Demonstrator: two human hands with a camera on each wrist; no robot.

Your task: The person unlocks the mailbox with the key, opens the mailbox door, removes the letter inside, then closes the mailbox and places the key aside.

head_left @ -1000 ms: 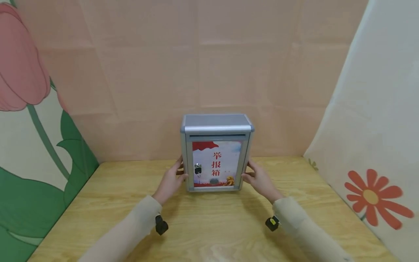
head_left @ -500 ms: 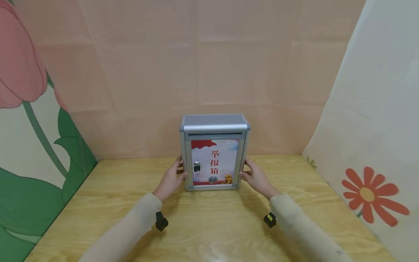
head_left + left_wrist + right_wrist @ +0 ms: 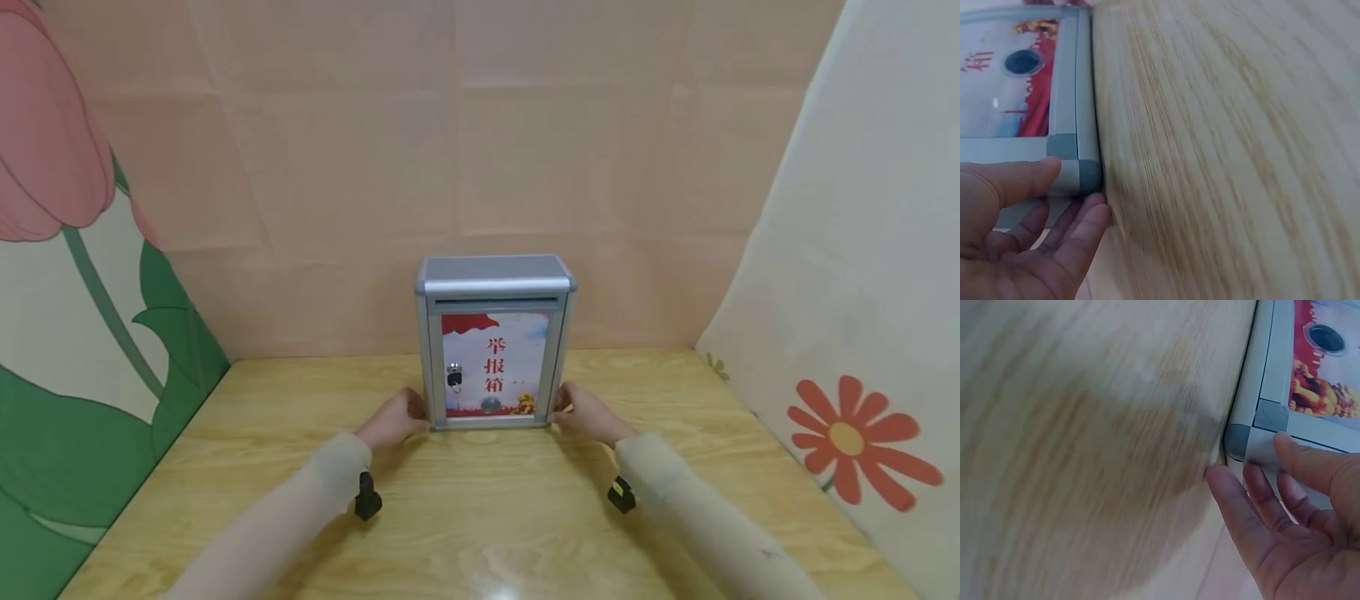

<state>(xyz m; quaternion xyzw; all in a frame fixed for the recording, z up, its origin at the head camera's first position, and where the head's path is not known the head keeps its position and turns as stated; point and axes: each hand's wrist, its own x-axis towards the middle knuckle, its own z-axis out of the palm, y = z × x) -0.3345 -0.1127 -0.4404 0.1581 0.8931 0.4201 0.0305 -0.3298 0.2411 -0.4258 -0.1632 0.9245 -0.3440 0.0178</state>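
Observation:
A grey metal report box (image 3: 510, 350) with a slot (image 3: 497, 302) near its top stands upright on the table. Red characters mark its front panel, and a small lock (image 3: 454, 375) hangs at the panel's left. My left hand (image 3: 1022, 250) grips the box's lower left corner, thumb on the front frame and fingers bent along the side. At the lower right corner my right hand (image 3: 1300, 531) holds it the same way, with one fingertip close to the tabletop. Neither wrist view shows the underside of the box.
The wooden table (image 3: 480, 517) stretches in front of the box and to both sides. Behind it hangs a pink cloth (image 3: 375, 167). A tulip-printed cloth (image 3: 45, 333) bounds the left, and a white cloth with a red flower (image 3: 847, 437) the right.
Both hands have slid down the sides of the box to its lower corners. The view has shifted slightly; the box appears to stand in the same place.

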